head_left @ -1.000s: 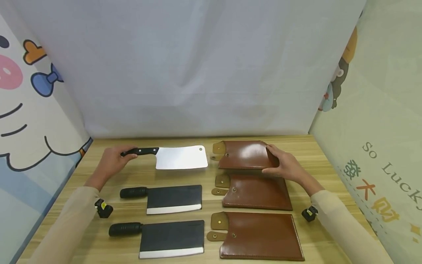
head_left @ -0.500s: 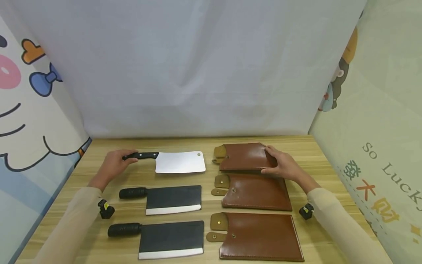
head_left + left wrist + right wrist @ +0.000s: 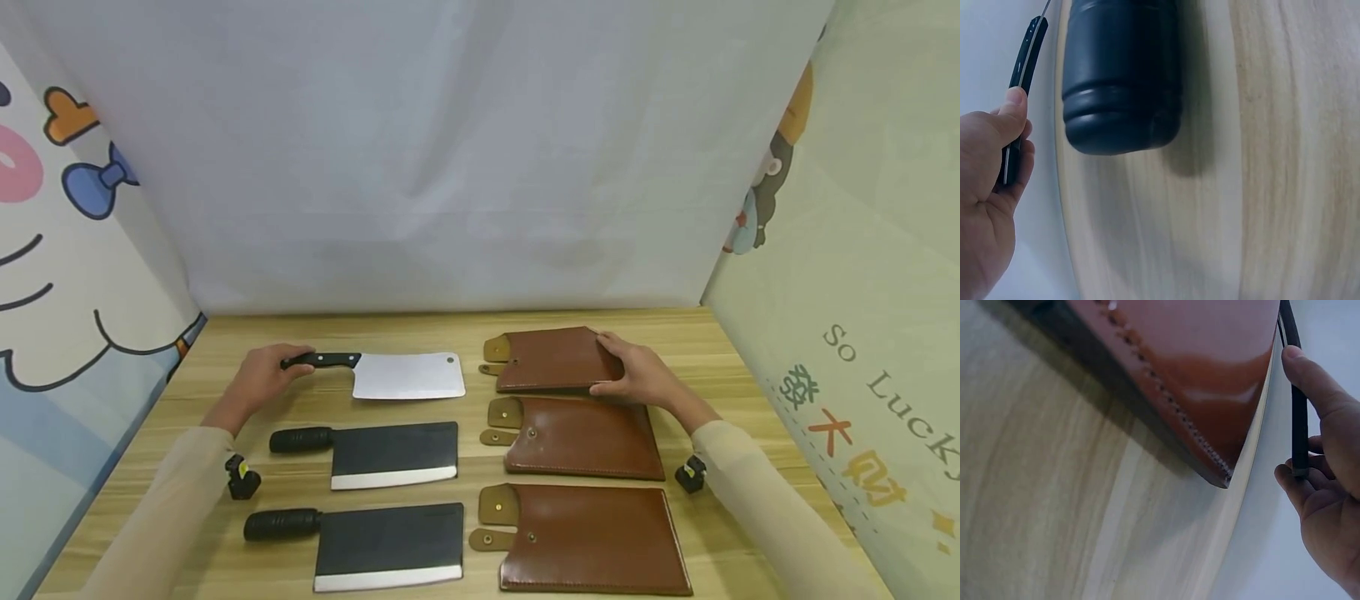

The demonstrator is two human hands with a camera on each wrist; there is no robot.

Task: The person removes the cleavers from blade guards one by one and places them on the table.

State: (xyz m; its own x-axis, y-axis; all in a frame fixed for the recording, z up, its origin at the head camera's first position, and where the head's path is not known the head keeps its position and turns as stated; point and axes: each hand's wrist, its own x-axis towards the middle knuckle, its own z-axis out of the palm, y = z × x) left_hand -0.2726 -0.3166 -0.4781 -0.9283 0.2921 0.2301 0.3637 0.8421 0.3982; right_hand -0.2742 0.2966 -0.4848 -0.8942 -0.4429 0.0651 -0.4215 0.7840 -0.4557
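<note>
In the head view my left hand pinches the black riveted handle of a cleaver, whose silvery blade with a hole at the corner points right. The left wrist view shows the thumb on that handle. Across from the blade, my right hand grips the far right end of a brown leather sheath, its snap flaps facing the blade. Blade tip and sheath are apart. In the right wrist view the held sheath appears edge-on between thumb and fingers, with the sheath's right end lifted.
Two dark-bladed cleavers, a middle one and a front one, lie on the wooden table. Right of them lie a middle sheath and a front sheath. A pale cloth hangs behind the table.
The silver cleaver has come down toward the table and slightly left, its blade shifting nearer the middle cleaver. The held sheath has also lowered a little. Both hands keep their hold.
</note>
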